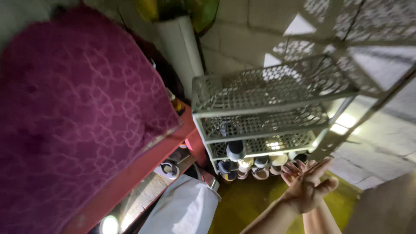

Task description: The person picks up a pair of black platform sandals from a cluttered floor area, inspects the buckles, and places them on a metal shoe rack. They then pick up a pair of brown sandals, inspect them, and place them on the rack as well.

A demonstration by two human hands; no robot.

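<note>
Down in the lower right, two forearms rise side by side and both hands are lifted close together in front of the shoe rack (268, 108). The right hand (313, 187) is the clearer one: its back faces the camera, the palm is spread, the fingers point up and away towards the rack, and the thumb sticks out to the right; it holds nothing. The left hand (293, 171) sits just behind it and is mostly covered by it, so only a fan of loosely parted fingertips shows on the left side, empty as far as can be seen. Whether the two hands actually touch cannot be told from here. The rack is a pale grey plastic one with perforated shelves, standing against a tiled wall, and it looks tilted in this view. Its top shelves appear bare; lower down a dark shoe (235, 150) sits on one tier, and the bottom tier holds a row of pale and dark shoes (260, 167) just beyond the fingertips. Left of the rack a maroon patterned cloth (73, 112) drapes over a red ledge (130, 177), with a white bag (184, 208) below it on the yellowish floor (247, 201).
</note>
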